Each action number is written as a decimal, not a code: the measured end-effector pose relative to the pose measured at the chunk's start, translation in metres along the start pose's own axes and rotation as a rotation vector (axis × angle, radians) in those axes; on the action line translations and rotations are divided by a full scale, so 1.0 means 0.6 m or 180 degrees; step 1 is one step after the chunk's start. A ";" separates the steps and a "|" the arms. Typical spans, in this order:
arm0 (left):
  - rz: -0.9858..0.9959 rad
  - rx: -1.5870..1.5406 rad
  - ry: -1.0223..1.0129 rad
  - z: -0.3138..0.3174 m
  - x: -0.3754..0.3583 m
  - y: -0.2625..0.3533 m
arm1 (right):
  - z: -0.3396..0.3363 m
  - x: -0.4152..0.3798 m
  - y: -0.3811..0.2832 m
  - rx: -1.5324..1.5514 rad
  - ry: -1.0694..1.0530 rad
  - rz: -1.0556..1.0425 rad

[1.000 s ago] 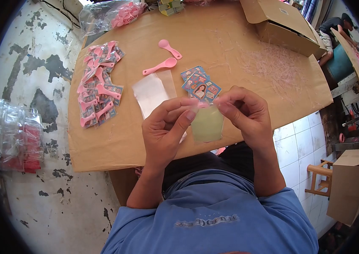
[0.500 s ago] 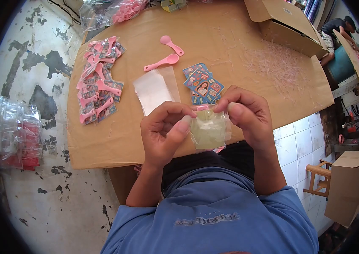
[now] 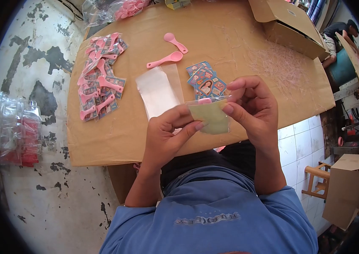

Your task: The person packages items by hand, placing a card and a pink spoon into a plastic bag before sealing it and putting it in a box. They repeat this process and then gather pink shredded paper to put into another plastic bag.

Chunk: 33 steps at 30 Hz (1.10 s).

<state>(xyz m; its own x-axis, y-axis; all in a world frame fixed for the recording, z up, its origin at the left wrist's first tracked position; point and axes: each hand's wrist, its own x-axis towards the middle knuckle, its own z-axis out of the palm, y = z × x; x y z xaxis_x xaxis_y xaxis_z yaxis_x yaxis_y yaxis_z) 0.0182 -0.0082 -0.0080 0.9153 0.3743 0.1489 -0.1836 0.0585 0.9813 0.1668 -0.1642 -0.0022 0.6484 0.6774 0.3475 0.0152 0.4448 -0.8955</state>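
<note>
My left hand (image 3: 165, 136) pinches a square, pale green, clear-film packet (image 3: 210, 118) above the brown paper-covered counter (image 3: 120, 146), near its edge; the thumb of my right hand (image 3: 255, 112) meets the packet's upper right corner (whether it pinches, I can't tell).

Both arms (image 3: 147, 186) bend inward; the left hand (image 3: 167, 137) pinches, the right hand (image 3: 255, 112) has forefinger (image 3: 239, 84) above thumb (image 3: 235, 112), apparently apart.

The left hand (image 3: 164, 135) pinches a plastic-wrapped pale-green packet (image 3: 211, 117) right of the stack of translucent bags (image 3: 159, 90); the right hand (image 3: 253, 111) touches the packet's upper corner. Two pink spoons (image 3: 165, 60) lie beyond the stack, illustrated cards (image 3: 207, 83) to its right.
</note>
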 end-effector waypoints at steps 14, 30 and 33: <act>0.1513 0.2727 0.1871 -0.178 -0.026 0.041 | 0.031 -0.003 0.032 -0.2489 -0.0245 -0.0800; -0.0262 0.0794 0.1113 -0.124 -0.090 0.013 | 0.104 0.011 0.074 -0.3005 -0.0718 -0.1354; -0.0235 0.0437 0.0862 -0.100 -0.071 0.012 | 0.112 -0.004 0.047 -0.2913 -0.0918 -0.1619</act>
<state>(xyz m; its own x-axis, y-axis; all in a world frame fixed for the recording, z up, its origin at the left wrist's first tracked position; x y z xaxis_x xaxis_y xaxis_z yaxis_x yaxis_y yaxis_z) -0.0439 0.0318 -0.0149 0.7921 0.6078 0.0568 -0.0531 -0.0241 0.9983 0.1143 -0.1138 -0.0098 0.2043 0.7026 0.6817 0.8707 0.1878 -0.4546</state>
